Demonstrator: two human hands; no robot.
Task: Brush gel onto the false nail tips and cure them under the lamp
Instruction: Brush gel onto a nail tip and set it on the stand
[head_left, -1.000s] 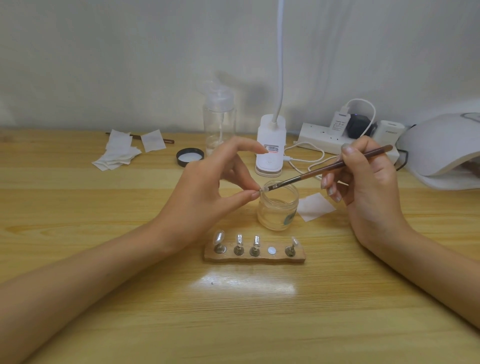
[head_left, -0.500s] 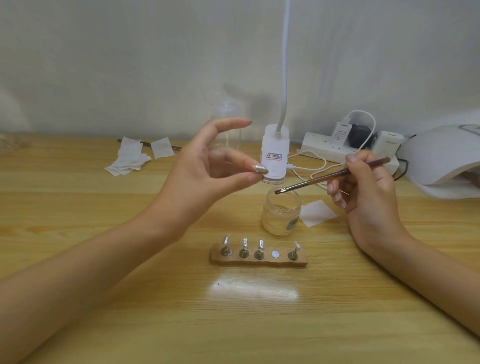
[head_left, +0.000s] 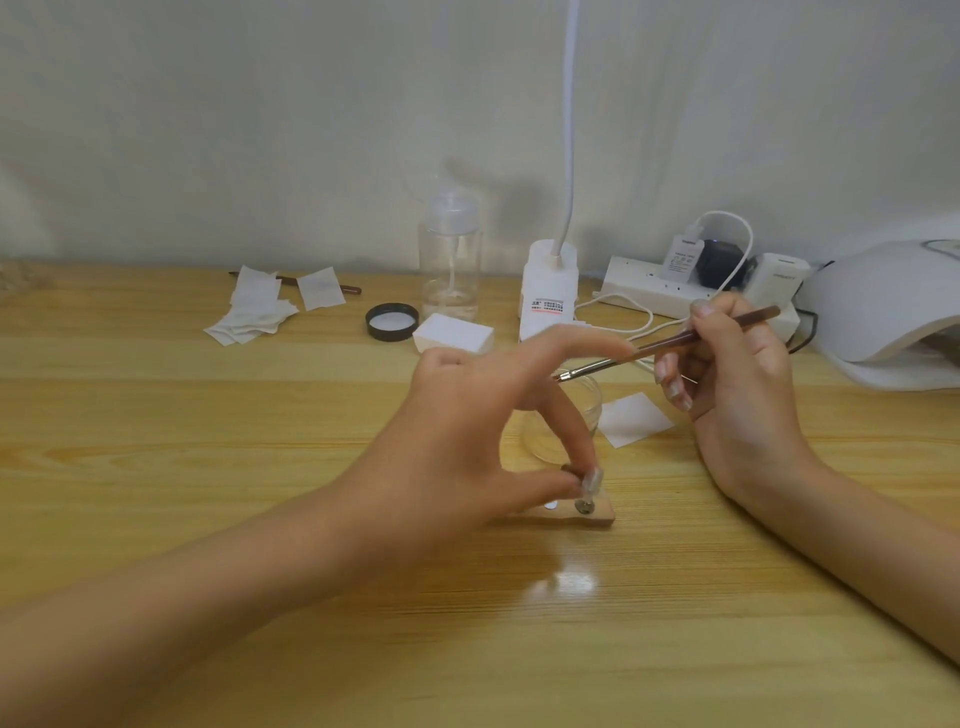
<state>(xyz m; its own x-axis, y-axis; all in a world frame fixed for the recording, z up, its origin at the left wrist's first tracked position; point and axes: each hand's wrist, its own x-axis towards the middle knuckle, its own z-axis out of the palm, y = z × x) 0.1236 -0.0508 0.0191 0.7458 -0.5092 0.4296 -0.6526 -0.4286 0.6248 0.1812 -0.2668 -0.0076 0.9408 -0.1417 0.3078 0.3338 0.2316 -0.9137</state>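
Over the wooden holder (head_left: 600, 514) on the table (head_left: 208, 467): my left hand (head_left: 457, 431) pinches a nail tip (head_left: 592, 480), blurred, perhaps gel-wet. Risk: my fingers (head_left: 569, 436) smear it or seat it crooked. My right hand (head_left: 737, 384) grips the brush (head_left: 675, 345) above the jar (head_left: 589, 400); drips possible.

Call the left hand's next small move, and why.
Probably lower and release: the left hand pinches a small piece, mostly hidden, just above the free spot on the wooden holder, beside the end nail tip. The right hand holds the brush clear.
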